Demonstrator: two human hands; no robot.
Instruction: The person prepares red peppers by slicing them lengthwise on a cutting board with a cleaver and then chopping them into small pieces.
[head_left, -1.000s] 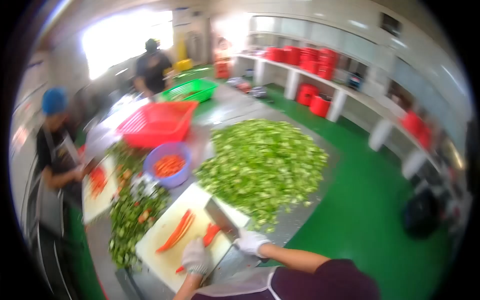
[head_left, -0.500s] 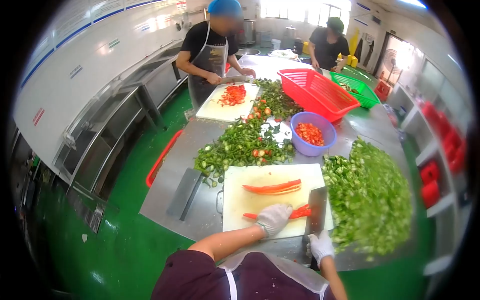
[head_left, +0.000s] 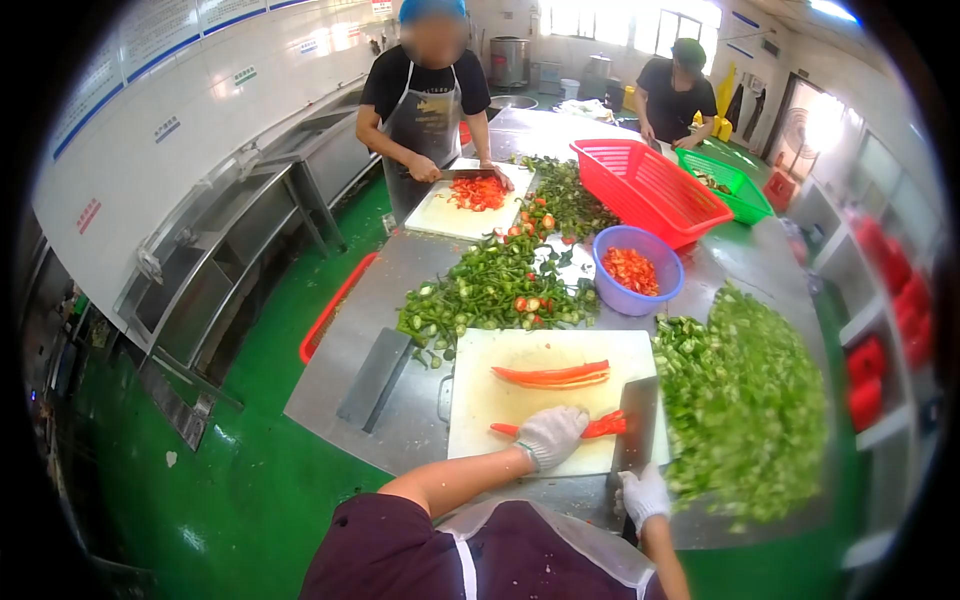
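On the white cutting board in front of me, my left hand, in a white glove, is closed over red pepper strips whose ends stick out on both sides. My gloved right hand grips the handle of a cleaver. The broad blade stands at the right end of those strips, over the board's right side. Further up the board lie more long red pepper strips, untouched by either hand. A heap of chopped green peppers spreads just right of the board.
Pepper cores and stems are piled beyond the board. A purple bowl holds chopped red pepper; a red basket and a green basket stand behind. A dark flat block lies left. Two co-workers stand at the table's far side.
The whole view has shifted slightly. My hands keep about the same place on the board. The co-worker at the far left has moved a hand and knife over the chopped red pepper.
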